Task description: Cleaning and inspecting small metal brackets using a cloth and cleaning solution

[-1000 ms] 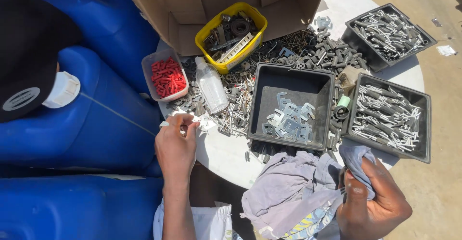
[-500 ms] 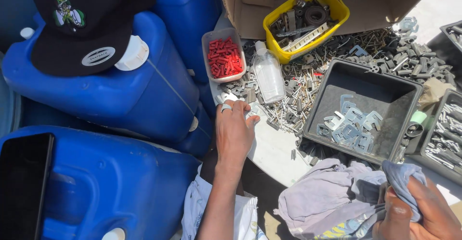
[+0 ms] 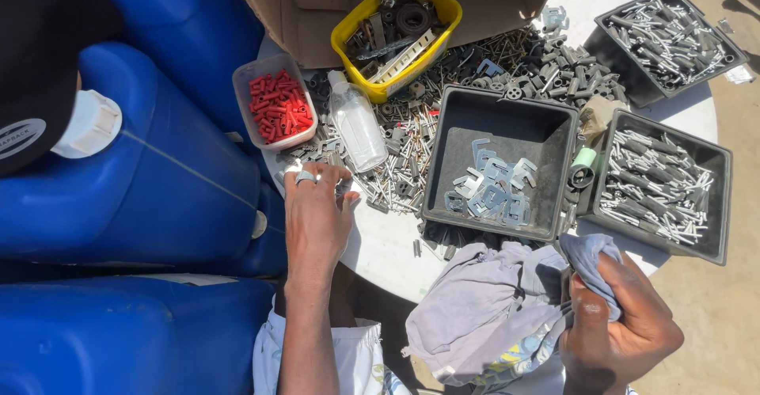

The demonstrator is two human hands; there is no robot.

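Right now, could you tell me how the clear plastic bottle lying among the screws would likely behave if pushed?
The clear bottle lies on its side on the loose screws, so it would probably roll or skid. It looks nearly empty, so likely light. The left hand is close beside it, while the right hand grips a cloth.

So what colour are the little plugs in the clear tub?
Red plugs, seen best in the head view.

cloth (image 3: 483, 316): soft, matt; jerrycan (image 3: 150, 181): glossy plastic; screws (image 3: 396, 165): dull metal; box (image 3: 317, 7): matt cardboard
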